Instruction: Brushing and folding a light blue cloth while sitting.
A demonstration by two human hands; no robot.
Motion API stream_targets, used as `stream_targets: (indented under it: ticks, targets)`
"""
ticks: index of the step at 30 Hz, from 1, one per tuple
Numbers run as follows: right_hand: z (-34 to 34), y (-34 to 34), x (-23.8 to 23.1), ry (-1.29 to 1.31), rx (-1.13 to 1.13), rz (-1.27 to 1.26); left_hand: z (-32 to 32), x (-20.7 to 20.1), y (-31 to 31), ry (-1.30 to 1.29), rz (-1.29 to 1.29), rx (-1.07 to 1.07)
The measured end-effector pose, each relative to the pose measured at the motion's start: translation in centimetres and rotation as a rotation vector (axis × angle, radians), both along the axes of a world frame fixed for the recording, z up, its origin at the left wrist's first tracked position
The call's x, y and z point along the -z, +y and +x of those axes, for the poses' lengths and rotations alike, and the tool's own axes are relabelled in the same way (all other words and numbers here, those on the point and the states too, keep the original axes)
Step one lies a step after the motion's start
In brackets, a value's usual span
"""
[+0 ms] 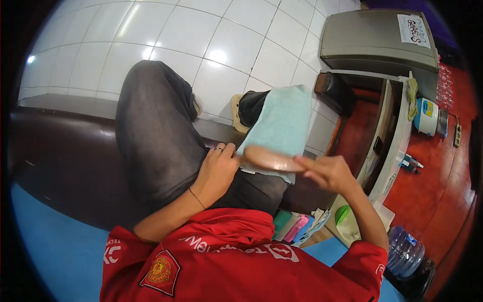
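Note:
A pale blue towel (pixel 284 113) lies spread over my right leg, its far end hanging toward the knee. Across its near part is a long, rounded, glossy brown object (pixel 271 159), smeared by motion, so its exact kind does not show. My right hand (pixel 327 172) grips the right end with thumb and fingers. My left hand (pixel 220 163), with a ring on one finger, is curled closed by the left end. What those left fingers hold is hidden; they are also close to the towel's edge.
I sit on a dark brown padded bench (pixel 65 148). A white tiled wall (pixel 216 45) rises ahead. To the right are a grey fridge (pixel 372 43), a shelf unit (pixel 387 136), a rice cooker (pixel 426 117) and a clear water jug (pixel 404 251). Folded cloths (pixel 297 226) stand by my right side.

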State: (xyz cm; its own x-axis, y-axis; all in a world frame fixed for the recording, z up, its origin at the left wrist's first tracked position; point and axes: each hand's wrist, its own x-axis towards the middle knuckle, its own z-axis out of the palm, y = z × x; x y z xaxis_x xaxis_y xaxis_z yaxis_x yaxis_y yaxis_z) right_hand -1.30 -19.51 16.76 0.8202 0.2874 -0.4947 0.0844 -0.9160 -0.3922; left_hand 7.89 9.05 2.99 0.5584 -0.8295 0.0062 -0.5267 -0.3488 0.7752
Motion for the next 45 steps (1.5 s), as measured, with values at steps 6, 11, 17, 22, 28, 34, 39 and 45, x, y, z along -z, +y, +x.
stream_targets:
  ticks: [6,11,17,22,28,34,39,45]
  targets:
    - [-4.6,-6.0,5.6,-0.187,0.601,-0.294,-0.6,0.8,-0.7,0.019,0.068,0.077]
    - [-4.7,-5.3,6.6,-0.321,0.85,-0.091,0.3,1.5,-0.3,0.148,0.147,0.202]
    - [-7.2,0.9,8.0,-0.38,0.469,0.133,1.8,-2.7,-0.6,0.137,0.071,0.112]
    - [-5.5,-3.5,11.6,-0.223,0.827,-0.169,1.0,-1.9,-5.8,0.12,-0.06,0.03]
    - [-3.5,-1.4,10.5,-0.301,1.27,0.425,-0.5,1.0,-9.9,0.13,-0.152,-0.043]
    - [-3.7,-0.5,14.6,-0.348,0.922,0.273,-0.5,1.8,-10.3,0.181,-0.109,-0.059]
    - [-4.3,-6.0,17.8,0.12,0.912,-0.276,-1.0,1.8,-10.1,0.195,-0.099,-0.033]
    - [-3.5,-0.3,12.3,-0.184,1.734,0.718,-0.4,1.6,-9.8,0.232,-0.081,-0.036]
